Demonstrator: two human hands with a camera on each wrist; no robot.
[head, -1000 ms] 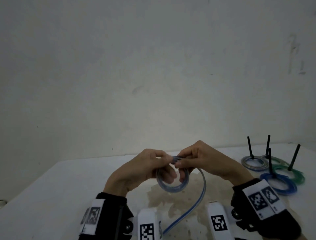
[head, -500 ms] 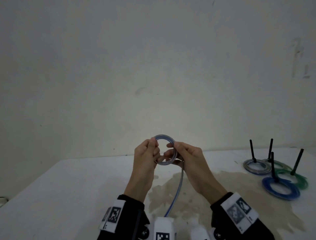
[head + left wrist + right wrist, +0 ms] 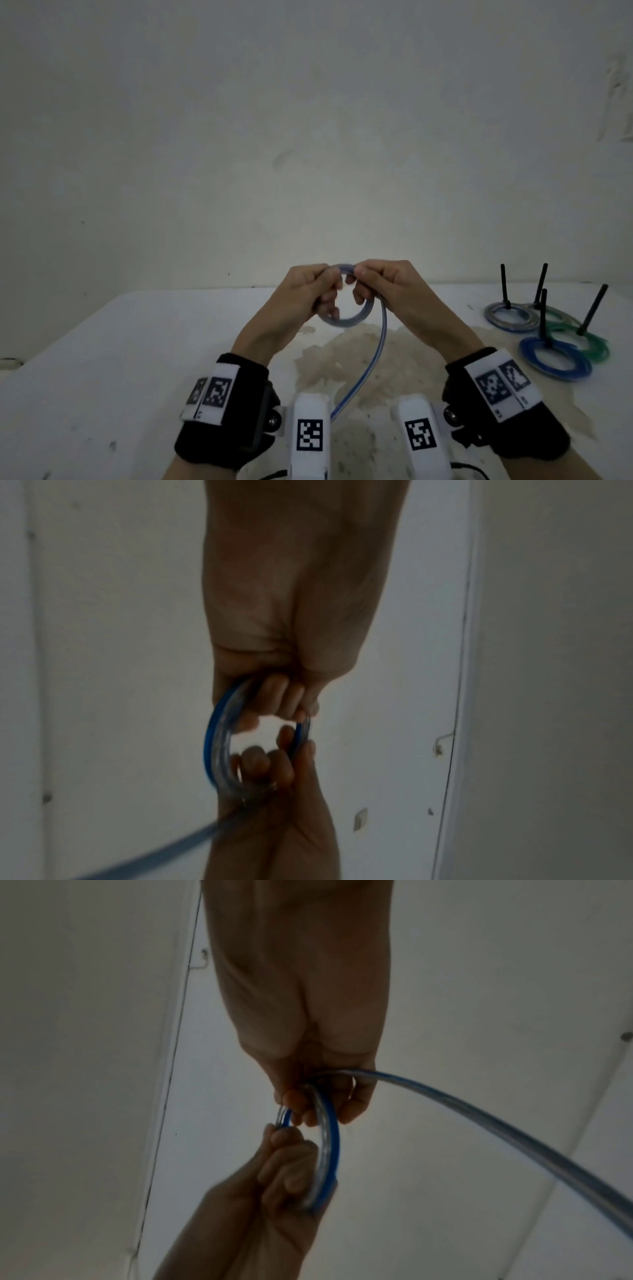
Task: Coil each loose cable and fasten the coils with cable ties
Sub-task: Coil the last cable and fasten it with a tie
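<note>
Table point(image 3: 102, 359) — left half open, free passage for a hand. Right rear corner: three tied coils point(image 3: 548, 346) lying close together, four black tie tails point(image 3: 503, 286) standing upright above them, blocking a low sweep. Centre — loose cable point(image 3: 371, 356) hangs from raised hands towards the near edge, crossing the middle lane.

I see the coil point(image 3: 344, 310) hanging lower than half a second ago, below both hands instead of above them. My left hand point(image 3: 301, 301) and right hand point(image 3: 387, 294) have turned knuckles-up, pinching its top, and the loose tail point(image 3: 371, 359) now arcs down on the right.
</note>
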